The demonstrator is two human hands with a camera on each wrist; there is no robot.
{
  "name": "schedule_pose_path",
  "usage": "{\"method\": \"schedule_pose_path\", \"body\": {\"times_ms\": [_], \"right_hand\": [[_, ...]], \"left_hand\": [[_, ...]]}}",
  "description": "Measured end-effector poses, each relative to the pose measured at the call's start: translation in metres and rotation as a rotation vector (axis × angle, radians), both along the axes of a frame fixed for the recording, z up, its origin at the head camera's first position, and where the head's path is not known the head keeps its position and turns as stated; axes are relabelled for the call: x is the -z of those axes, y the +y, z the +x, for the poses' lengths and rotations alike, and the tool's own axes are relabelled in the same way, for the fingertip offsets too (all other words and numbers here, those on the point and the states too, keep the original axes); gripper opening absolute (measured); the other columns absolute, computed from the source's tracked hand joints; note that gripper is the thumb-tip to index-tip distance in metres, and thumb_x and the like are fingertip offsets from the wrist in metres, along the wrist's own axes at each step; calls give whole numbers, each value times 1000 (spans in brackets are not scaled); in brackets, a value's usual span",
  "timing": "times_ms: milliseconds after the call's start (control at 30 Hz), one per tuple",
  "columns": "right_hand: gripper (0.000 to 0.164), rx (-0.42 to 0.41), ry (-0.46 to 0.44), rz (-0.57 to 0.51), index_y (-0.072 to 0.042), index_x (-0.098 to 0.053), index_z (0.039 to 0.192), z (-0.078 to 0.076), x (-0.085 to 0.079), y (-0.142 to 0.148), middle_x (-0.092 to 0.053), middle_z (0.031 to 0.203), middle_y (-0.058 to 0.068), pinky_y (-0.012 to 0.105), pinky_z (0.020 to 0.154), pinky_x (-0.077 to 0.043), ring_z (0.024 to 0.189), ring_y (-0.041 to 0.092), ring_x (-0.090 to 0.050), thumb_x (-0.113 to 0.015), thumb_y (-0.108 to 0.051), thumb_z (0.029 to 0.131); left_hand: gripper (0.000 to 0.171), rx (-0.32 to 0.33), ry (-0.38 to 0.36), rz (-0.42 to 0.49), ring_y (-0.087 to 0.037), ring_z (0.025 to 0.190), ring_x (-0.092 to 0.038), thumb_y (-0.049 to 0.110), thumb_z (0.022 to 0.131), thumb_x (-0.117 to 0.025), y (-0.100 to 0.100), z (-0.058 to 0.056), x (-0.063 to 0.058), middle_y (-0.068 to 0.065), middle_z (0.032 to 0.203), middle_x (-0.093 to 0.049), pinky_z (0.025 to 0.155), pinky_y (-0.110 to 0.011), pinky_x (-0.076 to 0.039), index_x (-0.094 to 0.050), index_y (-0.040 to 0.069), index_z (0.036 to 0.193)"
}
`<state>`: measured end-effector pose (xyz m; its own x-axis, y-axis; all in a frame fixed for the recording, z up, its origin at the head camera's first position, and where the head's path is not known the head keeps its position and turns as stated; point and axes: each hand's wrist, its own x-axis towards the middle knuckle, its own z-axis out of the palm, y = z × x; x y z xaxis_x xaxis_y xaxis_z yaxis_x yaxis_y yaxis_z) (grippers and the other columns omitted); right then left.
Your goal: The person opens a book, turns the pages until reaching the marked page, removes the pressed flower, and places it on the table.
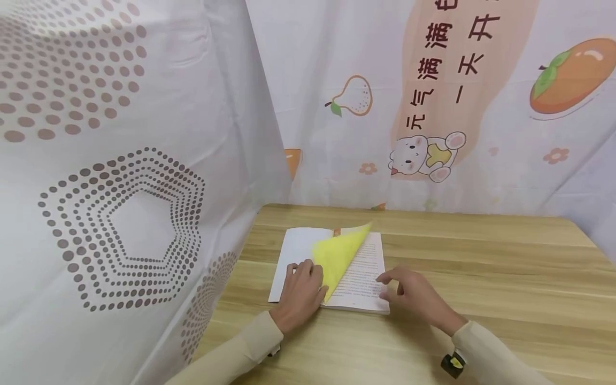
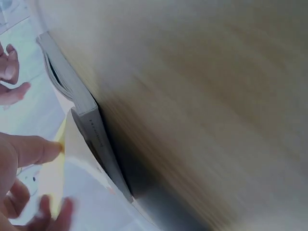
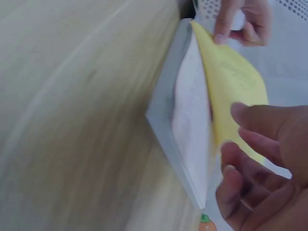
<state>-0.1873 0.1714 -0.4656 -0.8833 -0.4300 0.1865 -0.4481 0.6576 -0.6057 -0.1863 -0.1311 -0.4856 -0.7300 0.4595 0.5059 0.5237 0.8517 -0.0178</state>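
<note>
A book lies open on the wooden table, its right-hand printed page [image 1: 363,272] showing lines of text. A yellow sheet [image 1: 339,256] rises out of its middle and curves over to the left, with one corner standing up. My left hand [image 1: 302,289] holds the near part of this sheet by the fold, its thumb [image 2: 48,150] against the yellow paper. To the right, my right hand [image 1: 416,297] hovers at the book's right edge with fingers loosely bent and nothing between them. The white left side of the book [image 1: 300,246] lies flat, partly hidden under the left hand.
The wooden table [image 1: 481,256] extends right and toward me. A white cloth with dotted patterns [image 1: 231,160] hangs close on the left. Behind the table hangs another cloth with fruit prints and writing [image 1: 327,182].
</note>
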Motion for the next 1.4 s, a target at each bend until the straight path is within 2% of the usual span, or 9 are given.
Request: {"method": "schedule_pose_path", "body": {"times_ms": [133, 300, 467, 600, 733, 867, 1000, 1267, 1400], "right_hand": [[32, -63, 7, 45, -9, -77, 113, 8, 9, 1, -69, 106, 5, 24, 59, -44, 67, 2, -48, -86, -19, 84], [34, -77, 57, 158, -11, -79, 107, 13, 19, -1, -67, 109, 3, 25, 65, -44, 79, 7, -55, -90, -26, 78], [27, -51, 79, 214, -13, -80, 102, 14, 20, -3, -69, 109, 2, 32, 72, -52, 84, 9, -59, -89, -21, 79], [13, -73, 167, 234, -14, -80, 95, 13, 18, -3, -72, 100, 0, 36, 73, -56, 84, 13, -66, -83, -10, 83], [11, -86, 248, 248, -14, -80, 90, 11, 16, -2, -73, 93, -4, 36, 72, -58, 84, 15, -70, -81, -4, 84], [11, -35, 247, 239, -17, -80, 86, 10, 13, -1, -74, 91, -6, 33, 70, -56, 80, 10, -68, -84, -7, 83], [9, 21, 199, 208, -20, -80, 83, 9, 9, -2, -70, 85, -11, 25, 61, -48, 68, 0, -56, -84, -12, 84], [7, 100, 203, 54, -22, -78, 85, 9, 0, -4, -63, 80, -17, 22, 51, -37, 57, -2, -42, -84, -20, 86], [11, 148, 213, -2, -19, -77, 91, 7, -3, -3, -67, 85, -11, 23, 50, -38, 56, 0, -44, -85, -17, 85]], "left_hand": [[11, 76, 17, -37, -20, 83, -47, 7, 90, -71, 2, 0, 0, -1, 91, -53, 75, -35, -40, -67, 17, 87], [20, 149, -59, -98, -21, 97, -55, 3, 93, -67, 1, 3, 3, -3, 109, -67, 74, -30, -46, -79, 19, 95], [14, 149, -160, -123, -18, 98, -58, 9, 95, -68, -2, 7, 8, 1, 104, -70, 77, -30, -49, -78, 17, 90], [10, 144, -220, -113, -16, 98, -57, 20, 99, -66, -3, 8, 9, 2, 103, -68, 80, -30, -49, -74, 16, 95], [24, 141, -263, -121, -17, 96, -55, 39, 101, -65, -1, 7, 7, 0, 106, -67, 80, -30, -47, -72, 16, 104], [42, 137, -293, -142, -17, 91, -51, 59, 95, -65, 3, 8, 6, 1, 103, -63, 76, -28, -43, -70, 18, 108], [47, 130, -295, -153, -16, 86, -47, 65, 91, -66, 6, 8, 6, 2, 98, -60, 72, -26, -40, -67, 20, 106], [30, 126, -217, -167, -15, 86, -57, 48, 100, -63, 8, 6, 5, 2, 99, -70, 71, -26, -45, -77, 21, 106], [24, 103, -252, -146, -13, 80, -55, 38, 102, -63, 9, 6, 0, 4, 92, -69, 68, -25, -44, -77, 18, 102]]}}
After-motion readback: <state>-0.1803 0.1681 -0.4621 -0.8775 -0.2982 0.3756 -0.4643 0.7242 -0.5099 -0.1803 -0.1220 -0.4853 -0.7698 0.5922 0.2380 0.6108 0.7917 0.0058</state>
